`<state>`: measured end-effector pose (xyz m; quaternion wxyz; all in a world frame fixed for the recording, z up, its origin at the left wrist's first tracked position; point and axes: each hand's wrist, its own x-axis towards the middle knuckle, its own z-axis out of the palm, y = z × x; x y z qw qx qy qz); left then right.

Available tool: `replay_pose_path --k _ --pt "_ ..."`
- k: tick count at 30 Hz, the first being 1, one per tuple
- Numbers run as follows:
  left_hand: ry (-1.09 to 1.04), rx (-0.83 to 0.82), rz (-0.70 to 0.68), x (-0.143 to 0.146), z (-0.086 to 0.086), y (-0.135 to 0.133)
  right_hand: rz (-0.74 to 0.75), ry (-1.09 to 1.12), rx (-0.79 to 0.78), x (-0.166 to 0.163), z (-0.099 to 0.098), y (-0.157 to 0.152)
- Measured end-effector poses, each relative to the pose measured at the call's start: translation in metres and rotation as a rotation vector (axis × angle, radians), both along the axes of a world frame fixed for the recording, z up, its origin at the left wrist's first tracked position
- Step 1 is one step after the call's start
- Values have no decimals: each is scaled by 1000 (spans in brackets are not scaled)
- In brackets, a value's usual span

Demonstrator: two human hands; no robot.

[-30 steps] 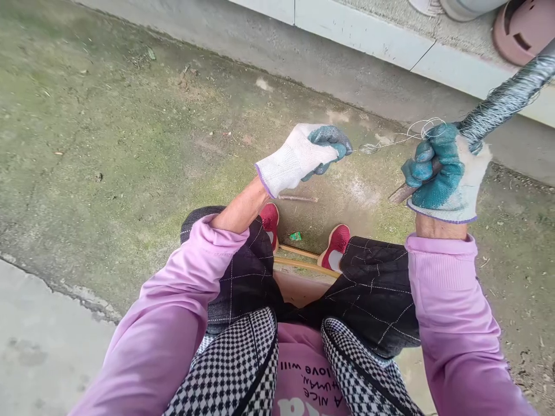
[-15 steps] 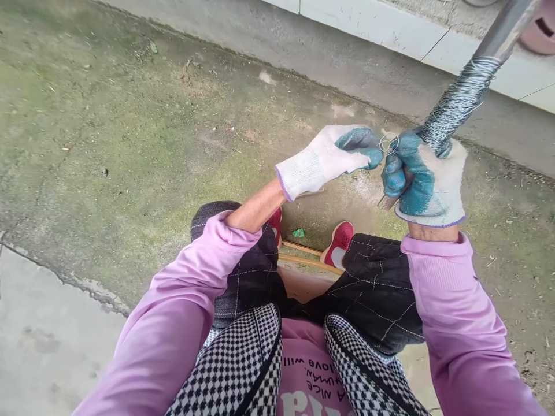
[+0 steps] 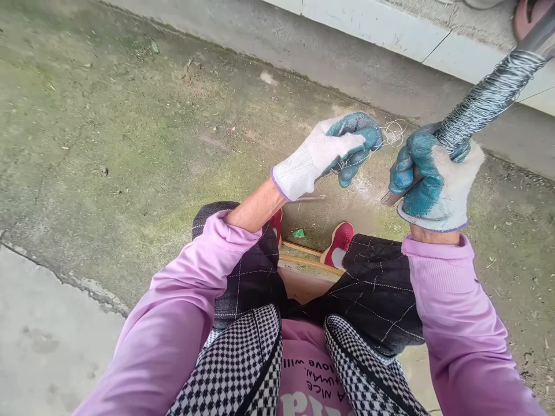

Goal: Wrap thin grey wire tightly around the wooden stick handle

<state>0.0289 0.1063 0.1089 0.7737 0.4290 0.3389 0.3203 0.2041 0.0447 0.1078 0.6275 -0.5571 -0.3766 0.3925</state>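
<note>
My left hand, in a white glove with a teal palm, is closed on a thin curly wire that loops toward my right hand. My right hand, gloved the same way, grips a long rod that runs up to the top right corner. Fine wire is wound tightly round the rod just above my fist. The rod's brown lower end sticks out below my fingers. The two hands are a short gap apart, level with each other, above my knees.
I sit over mossy concrete ground, with my red shoes and a wooden stool's edge below. A pale low wall runs along the top. A small stick and a green scrap lie on the ground.
My left hand came in beside the right fist, then drew back a little to the left with the wire. The rod swung steeper, then tilted down toward the right again.
</note>
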Motion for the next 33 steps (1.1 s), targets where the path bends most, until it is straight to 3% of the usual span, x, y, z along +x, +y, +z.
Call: replay_pose_path --k 8,13,21,27,33 --pt "-56 44 35 -3 -12 0 29 -34 -51 -3 6 -6" --pt "-74 25 77 -2 -14 2 67 16 -80 -3 -1 -12" --pt "-18 65 102 -2 0 -2 99 59 -139 0 -5 -13" --pt "148 66 100 4 15 -6 185 137 -194 -6 1 -13" --pt "115 51 109 4 10 -10 174 121 -148 -7 8 -11"
